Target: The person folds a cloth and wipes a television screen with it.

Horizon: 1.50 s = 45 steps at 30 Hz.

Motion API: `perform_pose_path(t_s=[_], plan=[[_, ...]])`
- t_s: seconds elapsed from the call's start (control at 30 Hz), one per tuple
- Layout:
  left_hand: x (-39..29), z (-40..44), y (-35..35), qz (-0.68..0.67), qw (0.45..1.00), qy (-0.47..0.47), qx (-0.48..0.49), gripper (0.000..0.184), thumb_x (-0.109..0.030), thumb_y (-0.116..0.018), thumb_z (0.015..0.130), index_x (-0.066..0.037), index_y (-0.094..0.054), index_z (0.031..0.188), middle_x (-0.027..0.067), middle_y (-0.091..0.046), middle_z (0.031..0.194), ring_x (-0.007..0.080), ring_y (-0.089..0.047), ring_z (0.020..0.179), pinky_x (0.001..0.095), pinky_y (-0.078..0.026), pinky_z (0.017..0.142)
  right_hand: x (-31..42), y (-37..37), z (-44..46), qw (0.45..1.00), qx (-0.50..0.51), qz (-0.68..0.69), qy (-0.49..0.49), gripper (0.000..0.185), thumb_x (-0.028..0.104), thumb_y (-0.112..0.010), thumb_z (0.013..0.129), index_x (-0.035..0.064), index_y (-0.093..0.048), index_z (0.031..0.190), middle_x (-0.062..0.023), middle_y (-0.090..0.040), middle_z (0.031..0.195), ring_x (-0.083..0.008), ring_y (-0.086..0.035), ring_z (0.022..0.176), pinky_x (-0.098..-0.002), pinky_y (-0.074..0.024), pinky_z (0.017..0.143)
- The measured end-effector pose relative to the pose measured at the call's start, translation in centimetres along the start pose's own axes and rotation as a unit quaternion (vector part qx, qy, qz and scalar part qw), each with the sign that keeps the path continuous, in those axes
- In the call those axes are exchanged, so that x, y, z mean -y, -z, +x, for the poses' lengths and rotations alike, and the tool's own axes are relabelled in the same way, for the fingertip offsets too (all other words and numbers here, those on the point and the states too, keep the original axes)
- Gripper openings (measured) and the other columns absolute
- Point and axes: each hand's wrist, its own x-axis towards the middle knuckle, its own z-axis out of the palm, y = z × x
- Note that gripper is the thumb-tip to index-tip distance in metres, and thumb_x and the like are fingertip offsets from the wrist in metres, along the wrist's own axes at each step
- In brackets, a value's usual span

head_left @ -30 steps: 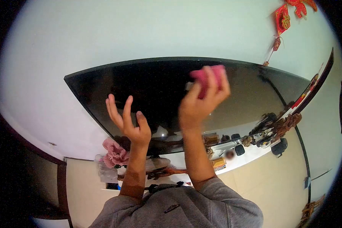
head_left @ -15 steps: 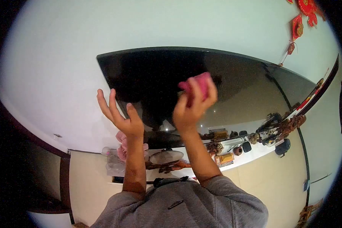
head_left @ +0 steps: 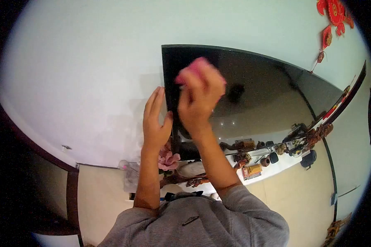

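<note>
A wide black television with a glossy screen stands in front of me. My right hand is closed round a pink cloth over the upper left part of the screen. Motion blurs the cloth and fingers; whether the cloth touches the glass I cannot tell. At the television's left edge is my left hand, its fingers stretched upward and thumb apart, holding nothing. The fingertips lie beside the frame, seemingly against its edge.
Below the screen runs a white shelf with a pink flower, a yellow box, a brown pot and dark carved ornaments. Red hanging decorations are on the wall at upper right.
My right hand has moved up and left across the screen with the pink cloth. My left hand has come to the television's left edge, its fingers closer together. The view has shifted left.
</note>
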Motion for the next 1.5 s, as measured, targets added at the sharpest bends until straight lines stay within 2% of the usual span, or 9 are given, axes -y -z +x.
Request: perform_pose_path(t_s=[0.1, 0.17, 0.23, 0.4, 0.47, 0.63, 0.8, 1.33, 1.5], plan=[[0.0, 0.1, 0.7, -0.028, 0.999, 0.005, 0.025, 0.067, 0.003, -0.060, 0.082, -0.004, -0.045, 0.146, 0.0190, -0.047, 0.148, 0.0339, -0.044, 0.138, 0.0399, -0.032, 0.116, -0.2, 0.6, -1.7, 0.996, 0.067, 0.050, 0.035, 0.034, -0.004, -0.068, 0.076, 0.0118, -0.071, 0.106, -0.0150, -0.059, 0.127, -0.0321, -0.053, 0.122, -0.0462, -0.0393, 0.103], [0.1, -0.2, 0.9, -0.038, 0.998, 0.007, 0.044, 0.070, 0.000, -0.062, 0.083, -0.005, -0.040, 0.150, 0.0180, -0.045, 0.149, 0.0321, -0.042, 0.139, 0.0398, -0.031, 0.116, -2.1, 2.3, -1.4, 1.000, -0.003, -0.011, -0.022, 0.034, -0.006, -0.064, 0.079, 0.0092, -0.070, 0.109, -0.0160, -0.057, 0.129, -0.0323, -0.052, 0.123, -0.0434, -0.0407, 0.103], [0.1, -0.4, 0.8, -0.074, 0.995, 0.012, 0.058, 0.073, -0.001, -0.062, 0.084, -0.006, -0.037, 0.152, 0.0156, -0.044, 0.152, 0.0294, -0.041, 0.141, 0.0400, -0.029, 0.118, -3.6, 2.8, 0.7, 0.962, -0.179, -0.072, -0.194, 0.036, -0.009, -0.059, 0.081, 0.0069, -0.067, 0.112, -0.0167, -0.053, 0.131, -0.0331, -0.051, 0.124, -0.0415, -0.0413, 0.104], [0.7, -0.8, -0.1, -0.111, 0.993, 0.024, 0.040, 0.070, -0.005, -0.064, 0.086, -0.005, -0.037, 0.151, 0.0190, -0.045, 0.150, 0.0325, -0.043, 0.139, 0.0403, -0.031, 0.116, 0.7, -0.9, 2.6, 0.993, -0.070, -0.044, -0.085, 0.039, -0.010, -0.058, 0.077, 0.0087, -0.067, 0.110, -0.0174, -0.052, 0.130, -0.0344, -0.050, 0.122, -0.0450, -0.0402, 0.103], [0.1, -0.9, -0.4, -0.159, 0.986, 0.039, 0.030, 0.069, -0.004, -0.065, 0.085, -0.003, -0.039, 0.150, 0.0207, -0.046, 0.148, 0.0345, -0.044, 0.137, 0.0402, -0.033, 0.115, 2.3, -3.5, 1.5, 0.999, -0.032, 0.040, 0.016, 0.031, 0.001, -0.073, 0.074, 0.0103, -0.070, 0.103, -0.0136, -0.060, 0.122, -0.0347, -0.057, 0.115, -0.0482, -0.0409, 0.098], [1.1, -2.0, -1.8, -0.213, 0.976, 0.052, 0.010, 0.071, -0.003, -0.065, 0.084, 0.000, -0.037, 0.150, 0.0208, -0.048, 0.144, 0.0345, -0.046, 0.134, 0.0399, -0.034, 0.113, 2.7, -1.7, 0.2, 0.987, 0.114, 0.087, 0.076, 0.027, 0.011, -0.072, 0.075, 0.0114, -0.070, 0.102, -0.0105, -0.061, 0.128, -0.0327, -0.056, 0.119, -0.0467, -0.0440, 0.094], [0.8, -1.3, -1.4, -0.127, 0.992, 0.023, 0.004, 0.071, -0.007, -0.065, 0.087, 0.000, -0.035, 0.151, 0.0207, -0.047, 0.144, 0.0346, -0.045, 0.135, 0.0403, -0.033, 0.113, 0.8, -0.4, 1.8, 1.000, -0.008, -0.011, 0.006, 0.033, -0.004, -0.066, 0.072, 0.0137, -0.071, 0.099, -0.0105, -0.062, 0.125, -0.0343, -0.056, 0.114, -0.0446, -0.0413, 0.096], [0.2, -1.6, -1.6, -0.131, 0.991, 0.029, 0.016, 0.078, -0.016, -0.069, 0.089, 0.000, -0.028, 0.153, 0.0222, -0.040, 0.149, 0.0371, -0.040, 0.138, 0.0429, -0.029, 0.116, 2.6, -0.1, 2.0, 0.992, 0.122, 0.026, 0.019, 0.033, 0.004, -0.068, 0.070, 0.0148, -0.068, 0.101, -0.0059, -0.062, 0.122, -0.0309, -0.054, 0.112, -0.0464, -0.0392, 0.093], [-0.1, -1.5, -2.3, -0.124, 0.992, 0.020, -0.028, 0.068, -0.021, -0.068, 0.093, 0.000, -0.036, 0.149, 0.0182, -0.042, 0.150, 0.0296, -0.039, 0.140, 0.0413, -0.031, 0.115, 1.4, 0.8, 3.0, 0.994, 0.101, 0.023, 0.042, 0.032, 0.008, -0.069, 0.069, 0.0141, -0.068, 0.100, -0.0060, -0.062, 0.122, -0.0306, -0.054, 0.113, -0.0466, -0.0392, 0.092]])
